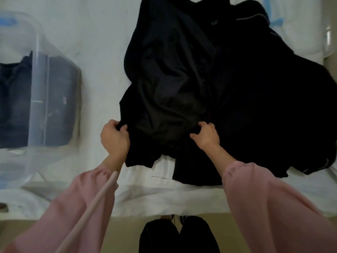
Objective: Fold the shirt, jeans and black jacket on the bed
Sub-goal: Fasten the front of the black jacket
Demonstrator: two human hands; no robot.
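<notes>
Because the black jacket (209, 84) lies crumpled on the bed (102, 52), I grip its near hem from both sides: my left hand (114, 137) pinches the edge with curled fingers, and my right hand (207, 134) curls into the fabric beside it. I judge this spacing suits spreading it flat. Folded dark clothing sits in the clear bin (42, 57) well to the left.

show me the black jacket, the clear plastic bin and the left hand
black jacket (182, 79): head view, crumpled lining at its middle
clear plastic bin (38, 73): head view, its corner wall
left hand (114, 138): head view, back of the hand
</notes>
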